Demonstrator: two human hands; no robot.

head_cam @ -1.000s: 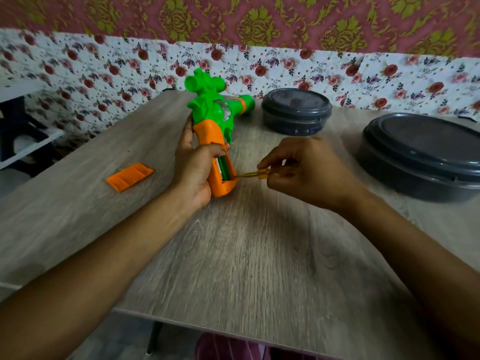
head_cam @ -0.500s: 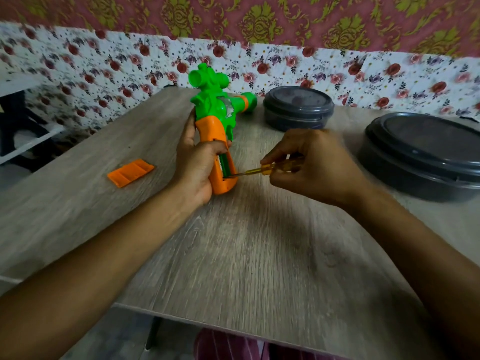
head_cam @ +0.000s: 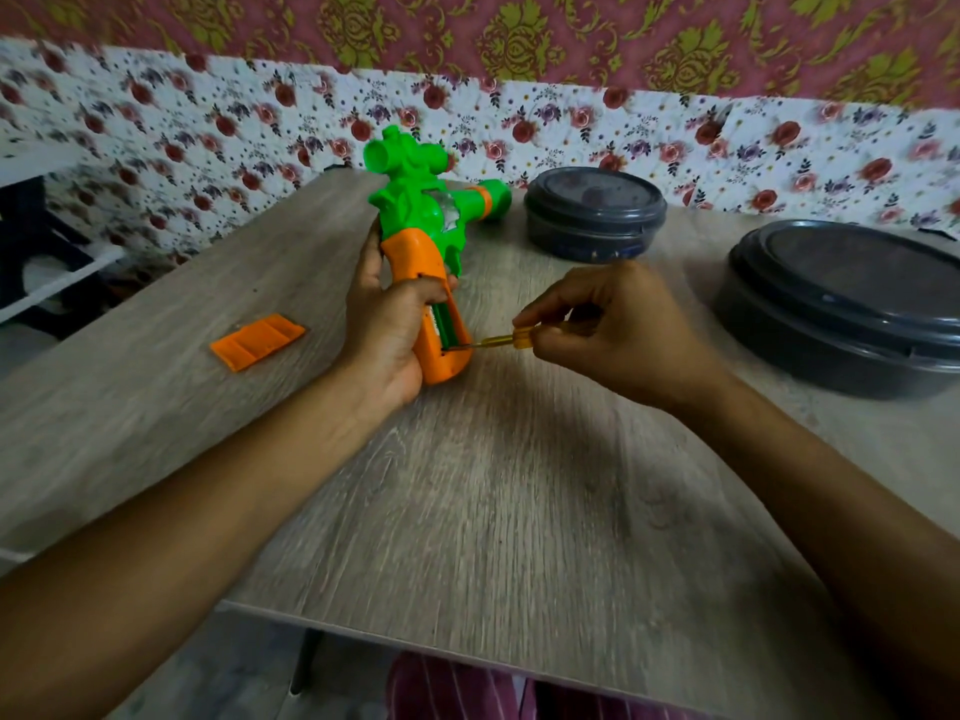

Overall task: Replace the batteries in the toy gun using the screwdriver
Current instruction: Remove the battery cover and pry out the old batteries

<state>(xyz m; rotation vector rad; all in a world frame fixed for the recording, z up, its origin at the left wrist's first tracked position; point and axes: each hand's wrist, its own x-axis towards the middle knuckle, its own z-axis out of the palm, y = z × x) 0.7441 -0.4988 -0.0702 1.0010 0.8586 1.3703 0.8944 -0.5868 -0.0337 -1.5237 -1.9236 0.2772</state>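
**Screwdriver tip in the grip, battery about to be levered out**

Head view: the left hand [head_cam: 387, 335] is wrapped round the orange grip of the gun [head_cam: 415, 210]. It holds the gun up off the bench [head_cam: 519, 511], about midway along and toward the far edge, with the barrel pointing away. The right hand [head_cam: 618, 330] pinches the amber screwdriver [head_cam: 511, 339] between thumb and fingertips. The tip is poked into the lower end of the open grip. The cover [head_cam: 258, 341] is already off and lies flat near the left edge, well apart from the gun. A green strip shows inside the opening, most likely a battery [head_cam: 444, 324]. Two dark lidded tubs [head_cam: 595, 215] sit at the far right.

So the step looks like prying the old cell out. The next move calls for a gentle lever under that end, with the left hand bracing the grip so the cell lifts rather than shoots off the bench.

Compared with a second ago, very little has changed. The grasp on the gun is the same, and the tip has stayed in the same slot, perhaps a touch deeper. The cover has not moved.
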